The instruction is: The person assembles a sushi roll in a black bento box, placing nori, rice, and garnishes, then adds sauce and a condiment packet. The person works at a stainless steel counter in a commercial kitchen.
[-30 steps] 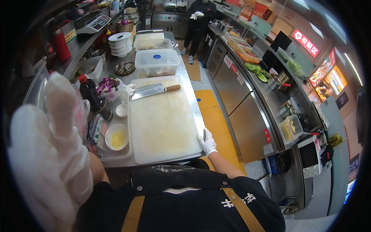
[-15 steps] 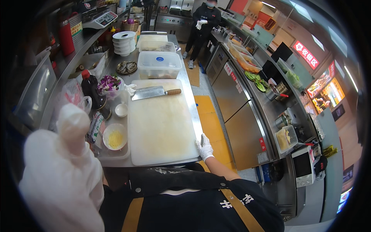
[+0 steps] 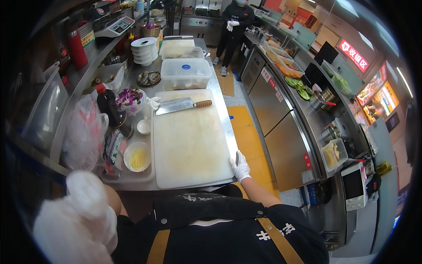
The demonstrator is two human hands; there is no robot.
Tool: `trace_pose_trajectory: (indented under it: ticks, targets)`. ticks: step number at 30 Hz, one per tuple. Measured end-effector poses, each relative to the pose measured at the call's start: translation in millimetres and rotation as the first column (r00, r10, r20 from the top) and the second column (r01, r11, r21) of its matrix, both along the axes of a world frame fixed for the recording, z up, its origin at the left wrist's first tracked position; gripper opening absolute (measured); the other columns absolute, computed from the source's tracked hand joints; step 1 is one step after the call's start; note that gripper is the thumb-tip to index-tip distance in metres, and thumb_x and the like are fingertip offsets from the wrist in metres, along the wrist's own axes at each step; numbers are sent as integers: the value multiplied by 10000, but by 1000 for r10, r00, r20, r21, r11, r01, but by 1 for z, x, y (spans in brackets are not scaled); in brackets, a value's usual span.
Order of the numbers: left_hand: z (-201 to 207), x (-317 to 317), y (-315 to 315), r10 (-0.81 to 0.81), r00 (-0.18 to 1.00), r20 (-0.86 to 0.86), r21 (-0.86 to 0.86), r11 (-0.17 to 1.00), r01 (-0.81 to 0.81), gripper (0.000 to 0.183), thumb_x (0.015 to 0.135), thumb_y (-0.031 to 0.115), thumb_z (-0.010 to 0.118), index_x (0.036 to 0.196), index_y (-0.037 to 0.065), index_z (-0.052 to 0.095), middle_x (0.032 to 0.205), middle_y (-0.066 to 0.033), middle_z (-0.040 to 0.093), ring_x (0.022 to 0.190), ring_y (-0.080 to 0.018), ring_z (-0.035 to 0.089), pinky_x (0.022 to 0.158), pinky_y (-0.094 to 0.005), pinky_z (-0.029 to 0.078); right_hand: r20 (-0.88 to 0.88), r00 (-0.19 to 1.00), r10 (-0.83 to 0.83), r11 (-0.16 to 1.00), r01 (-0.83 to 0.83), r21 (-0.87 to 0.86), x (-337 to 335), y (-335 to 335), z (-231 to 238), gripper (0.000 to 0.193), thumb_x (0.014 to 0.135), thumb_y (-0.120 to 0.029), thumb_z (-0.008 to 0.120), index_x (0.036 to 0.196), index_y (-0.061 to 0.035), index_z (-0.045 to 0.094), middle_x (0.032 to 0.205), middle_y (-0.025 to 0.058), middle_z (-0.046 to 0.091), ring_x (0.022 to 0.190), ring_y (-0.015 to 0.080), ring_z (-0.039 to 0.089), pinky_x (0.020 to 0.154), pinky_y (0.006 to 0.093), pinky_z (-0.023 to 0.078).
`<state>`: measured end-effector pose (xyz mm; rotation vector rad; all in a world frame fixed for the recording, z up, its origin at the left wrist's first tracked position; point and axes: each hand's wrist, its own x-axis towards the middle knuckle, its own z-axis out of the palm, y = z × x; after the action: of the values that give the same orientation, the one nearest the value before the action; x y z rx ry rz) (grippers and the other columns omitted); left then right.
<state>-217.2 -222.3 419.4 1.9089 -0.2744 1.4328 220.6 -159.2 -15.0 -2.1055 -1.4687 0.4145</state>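
Note:
My right hand (image 3: pixel 240 167), in a white glove, rests against the front right corner of the steel table (image 3: pixel 225 132), its fingers apart and nothing in it. Close to the lens at lower left is my left hand (image 3: pixel 81 215), gloved in white and raised. Blur hides how its fingers lie. A large white cutting board (image 3: pixel 191 145) lies in front of me. Across its far end lies a cleaver (image 3: pixel 178 105), wooden handle to the right; neither hand touches it. Left of the board, a clear tray (image 3: pixel 147 174) holds a bowl of yellow shreds (image 3: pixel 137 157) and a small white bowl (image 3: pixel 143 126).
Beyond the board stand a lidded clear tub (image 3: pixel 186 79), a plate of shrimp (image 3: pixel 149 78) and stacked white dishes (image 3: pixel 144 50). A dark bottle (image 3: pixel 112 105) and plastic bag (image 3: pixel 83 136) are at left. A co-worker (image 3: pixel 233 26) stands at the far end; a steel counter (image 3: pixel 285 127) runs along the right.
My left hand has dropped lower and drawn back from the table. The whole view has shifted slightly. My right hand stays at the table corner.

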Motion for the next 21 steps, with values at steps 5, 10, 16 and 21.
trace_pose_trajectory:
  ticks: [5,10,16,21]
  targets:
    - [2,-12,-7,12,999,-51,31,999,-11,111,796,231,695,850,306,757,683,106,560,643,-88,523,917,-478,325,-34,999,-2,1000,3,18,0,1,-3,715,909,-414,606,1452,-12,374,1436,212,447,1324,344,451,1104,386,365]
    - [18,-9,-5,-49,973,-225,98,993,73,80,807,241,689,835,276,755,691,88,589,619,-103,526,862,-364,380,-46,999,-9,1000,9,2,-2,0,1,703,911,-392,615,1444,3,381,1439,219,440,1331,339,443,1108,379,357]
    - [-3,37,13,-486,858,165,239,864,444,38,789,230,704,781,248,736,671,70,586,644,-114,542,840,-294,407,-44,999,-18,1000,18,-5,-3,-1,5,716,910,-405,616,1451,-5,372,1437,216,441,1326,339,449,1103,383,363]
    - [1,14,2,-251,966,67,129,962,241,123,719,185,733,792,283,742,701,88,552,723,-127,532,958,-456,339,-41,999,-11,1000,11,-12,-2,-1,2,722,910,-420,612,1456,-15,369,1436,214,442,1321,341,455,1098,386,368]
